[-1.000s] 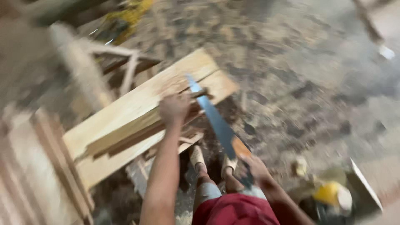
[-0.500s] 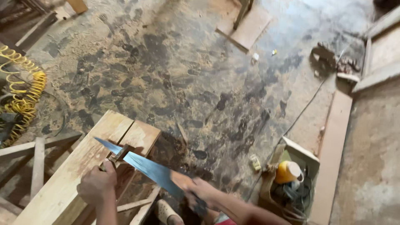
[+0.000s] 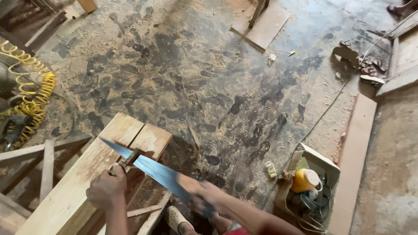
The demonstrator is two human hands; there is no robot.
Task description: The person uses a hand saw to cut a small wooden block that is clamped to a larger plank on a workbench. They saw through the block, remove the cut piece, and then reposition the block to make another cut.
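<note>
My right hand (image 3: 204, 200) grips the handle of a hand saw (image 3: 150, 167), blurred with motion. Its blue-grey blade runs up and left across a narrow wooden piece (image 3: 128, 157). My left hand (image 3: 106, 189) presses on that piece and on the pale wooden planks (image 3: 87, 174) stacked at the lower left. The blade tip pokes past the planks to the left. A foot in a light shoe (image 3: 176, 219) shows below the saw.
The sawdust-covered concrete floor (image 3: 209, 82) fills most of the view. A coiled yellow air hose (image 3: 30, 91) lies at the left. An open box with a yellow container (image 3: 305, 180) sits at lower right, beside a long board (image 3: 355, 161). A flat board (image 3: 263, 24) lies at the top.
The view swung up and right, from the planks toward the open floor. The saw has stayed across the wooden piece, with its handle end drawn lower. My left hand keeps pressing the wood.
</note>
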